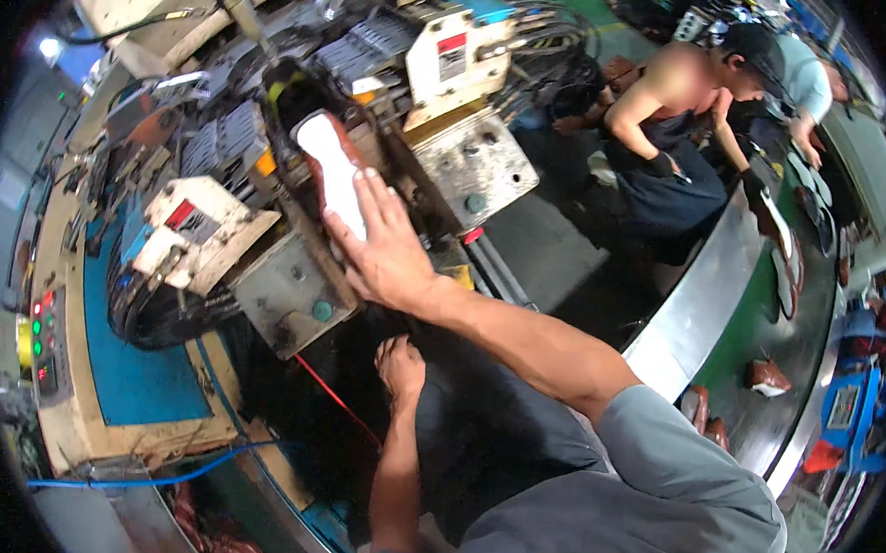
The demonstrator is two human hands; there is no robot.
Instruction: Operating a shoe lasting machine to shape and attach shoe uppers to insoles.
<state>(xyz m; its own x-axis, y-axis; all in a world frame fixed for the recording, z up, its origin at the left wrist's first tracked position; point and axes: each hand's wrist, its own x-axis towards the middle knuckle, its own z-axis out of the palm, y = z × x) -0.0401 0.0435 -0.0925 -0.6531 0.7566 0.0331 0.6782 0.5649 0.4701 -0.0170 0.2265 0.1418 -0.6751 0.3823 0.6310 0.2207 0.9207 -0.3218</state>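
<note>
A brown leather shoe upper (329, 160) with a white bottom facing up lies in the middle of a machine, between its two metal side blocks. My right hand (389, 249) grips its near end, the thumb at the left side and the fingers stretched along the white bottom. The far end of the shoe upper sits by a dark clamp part (291, 83) of the machine. Lower down, my left hand (400, 366) rests near my dark trousers, fingers curled into a loose fist, with nothing visible in it.
Metal side blocks (474, 168) (297, 289) flank the shoe. A button panel (49, 346) with lit lamps is at the left. A blue hose (192, 472) runs below. On the right, a conveyor (691, 320) carries brown shoe parts; a seated co-worker (672, 118) handles one.
</note>
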